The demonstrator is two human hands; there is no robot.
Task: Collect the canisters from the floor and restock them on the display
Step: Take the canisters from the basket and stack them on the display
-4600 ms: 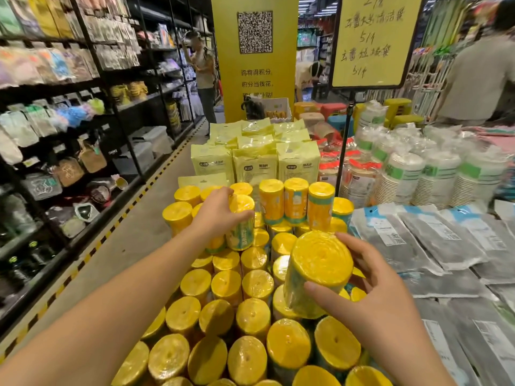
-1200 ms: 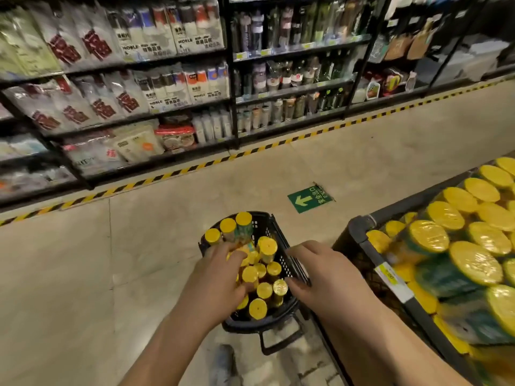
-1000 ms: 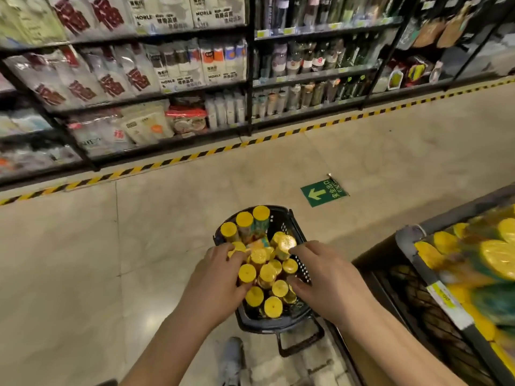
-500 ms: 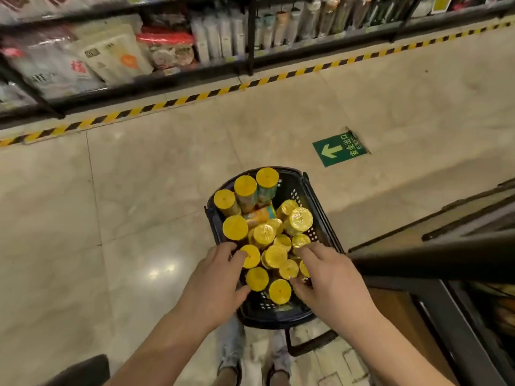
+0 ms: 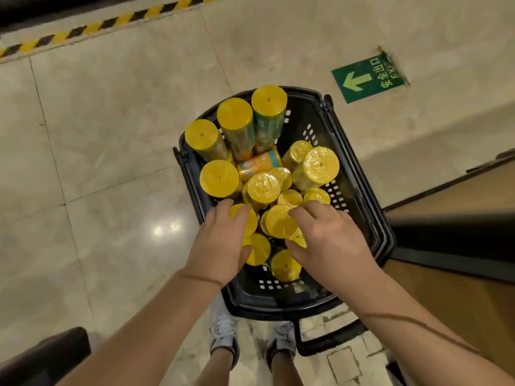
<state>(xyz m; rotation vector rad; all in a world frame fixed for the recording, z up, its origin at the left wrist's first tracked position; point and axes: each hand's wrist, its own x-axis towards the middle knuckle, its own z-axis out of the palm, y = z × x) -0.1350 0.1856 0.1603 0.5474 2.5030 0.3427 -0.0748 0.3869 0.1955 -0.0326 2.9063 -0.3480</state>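
A black shopping basket (image 5: 359,190) stands on the floor and holds several yellow-lidded canisters (image 5: 320,165), some upright, some tilted. My left hand (image 5: 220,243) reaches into its near side, with fingers curled over one canister's lid (image 5: 246,227) and the thumb beneath. Beside it, my right hand (image 5: 331,238) curls its fingers and thumb round another canister (image 5: 278,225). The canister bodies under both hands are hidden. Only the dark lower frame of the display (image 5: 451,235) shows at the right.
The basket's handle (image 5: 328,344) lies on the floor by my shoes (image 5: 223,332). A green exit-arrow sticker (image 5: 367,79) is on the tiles beyond. Yellow-black hazard tape (image 5: 83,29) runs along the far shelf base. A dark object (image 5: 41,358) sits at bottom left.
I have turned from the display and bent down over the basket. Both hands, empty after shelving canisters, have sunk among the lids and closed on one canister each.
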